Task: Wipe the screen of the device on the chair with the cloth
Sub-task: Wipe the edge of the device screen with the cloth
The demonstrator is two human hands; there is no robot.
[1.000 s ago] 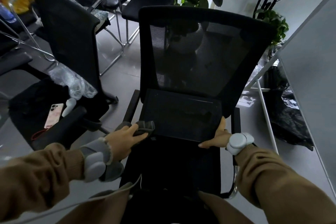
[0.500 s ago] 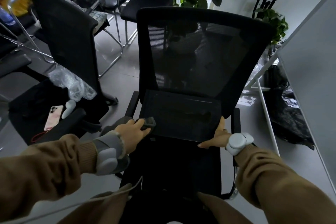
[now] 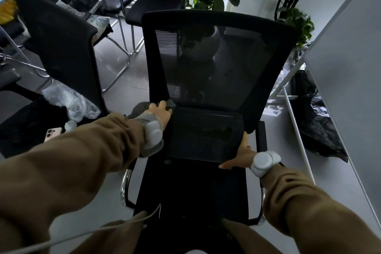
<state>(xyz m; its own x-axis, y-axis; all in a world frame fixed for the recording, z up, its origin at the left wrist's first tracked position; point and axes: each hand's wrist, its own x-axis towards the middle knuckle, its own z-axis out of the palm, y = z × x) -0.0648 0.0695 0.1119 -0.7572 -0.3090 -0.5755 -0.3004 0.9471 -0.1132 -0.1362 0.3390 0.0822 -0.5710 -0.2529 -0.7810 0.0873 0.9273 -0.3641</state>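
A dark flat device (image 3: 203, 134) with a black screen leans against the mesh back of a black office chair (image 3: 216, 51), its lower edge on the seat. My left hand (image 3: 159, 113) presses a grey cloth (image 3: 171, 105) onto the screen's top left corner; part of the cloth bunches behind my fingers. My right hand (image 3: 240, 155) grips the device's lower right corner, thumb along the right edge, fingers under the bottom edge. Both wrists wear grey bands.
A second black chair (image 3: 57, 47) stands to the left with crumpled plastic wrap (image 3: 70, 101) and a phone (image 3: 52, 133) beside it. More chairs stand at the back. Potted plants (image 3: 296, 20) and a white partition (image 3: 346, 68) are on the right. A white cable (image 3: 115, 227) runs below.
My left hand has slid the cloth from the screen's lower left edge up to its top left corner. My right hand has kept its hold on the lower right corner.
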